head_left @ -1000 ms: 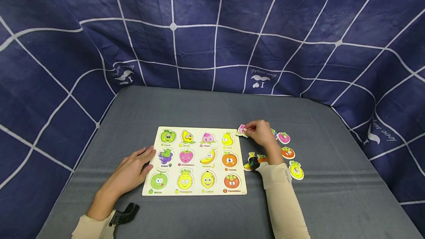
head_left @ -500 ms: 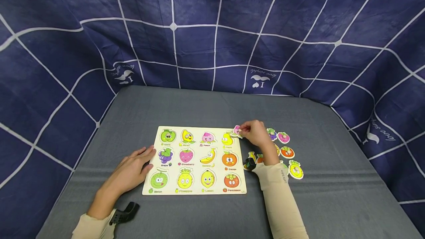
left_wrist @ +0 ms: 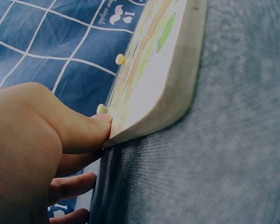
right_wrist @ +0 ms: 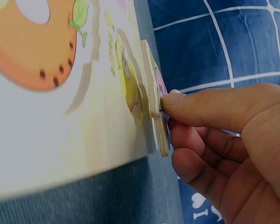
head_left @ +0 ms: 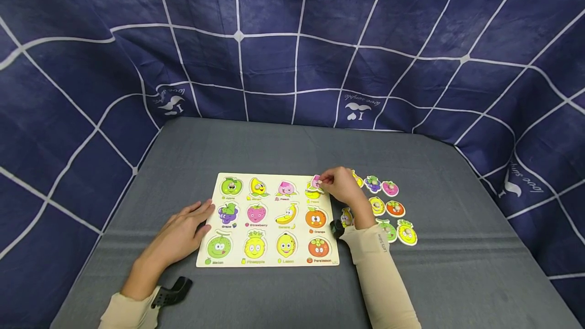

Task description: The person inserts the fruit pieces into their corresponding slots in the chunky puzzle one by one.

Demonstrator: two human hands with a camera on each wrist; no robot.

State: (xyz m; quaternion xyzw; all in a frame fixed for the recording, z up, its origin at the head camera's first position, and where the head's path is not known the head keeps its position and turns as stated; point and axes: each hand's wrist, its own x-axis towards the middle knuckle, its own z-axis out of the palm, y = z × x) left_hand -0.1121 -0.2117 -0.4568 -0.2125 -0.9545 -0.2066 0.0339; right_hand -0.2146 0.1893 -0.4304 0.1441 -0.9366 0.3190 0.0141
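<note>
While the left hand (head_left: 183, 230) rested at the fruit board's left edge: right hand (head_left: 339, 182) pinched the pink peach piece (head_left: 316, 181) between thumb and fingers.
Left hand: fingers fairly straight, thumb against edge of the fruit board (head_left: 271, 182); held no piece.
Peach piece: partly over the pear picture (head_left: 313, 195), top right of board; right wrist view showed it seemingly raised, not seated.
Peach shift: had been just right of the board a second earlier, then crossed its edge; now inside the outline.
Peach match: looked closer to the peach picture (head_left: 286, 189), one column left, not yet on it.
Uncovered: yellow piece (head_left: 357, 178), previously behind the right hand, had come into sight.
Loose fruit: grape piece (head_left: 372, 184), strawberry piece (head_left: 390, 188), persimmon piece (head_left: 395, 209), pineapple piece (head_left: 407, 232) and melon piece (head_left: 388, 230) lay on the grey surface (head_left: 457, 278), right of board.
Apple and mango: knobs visible, so probably already filled.
</note>
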